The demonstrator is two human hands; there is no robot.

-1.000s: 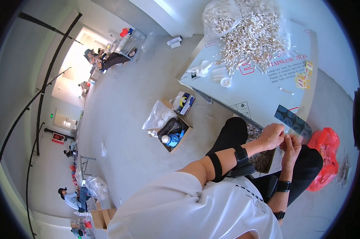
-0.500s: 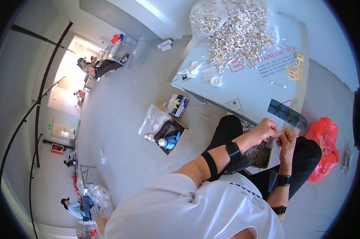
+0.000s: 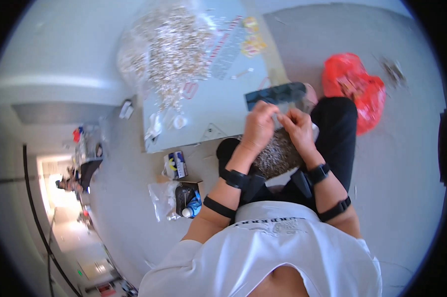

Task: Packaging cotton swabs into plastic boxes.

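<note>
My left hand (image 3: 260, 127) and my right hand (image 3: 298, 129) meet fingertip to fingertip above my lap, near the table's front edge. Both are closed in a pinch; whatever is between the fingers is too small and blurred to name. Just below them, between my legs, sits a container filled with small greyish-brown thin pieces (image 3: 278, 157). Beyond my hands, a dark patterned strip (image 3: 273, 95) lies at the table's near right corner. A big heap of small pale sticks (image 3: 176, 49) spills from a clear plastic bag (image 3: 134, 57) on the table (image 3: 203, 111).
White crumpled material (image 3: 154, 126) and a small round white item (image 3: 179, 122) lie at the table's left. A red plastic bag (image 3: 354, 91) is on the floor to the right. At left stand a blue-and-white box (image 3: 175, 165) and a carton holding a blue bottle (image 3: 194, 204).
The view has swung, so the table and red bag appear farther left and higher. My hands stay close together, both still pinching, over the container.
</note>
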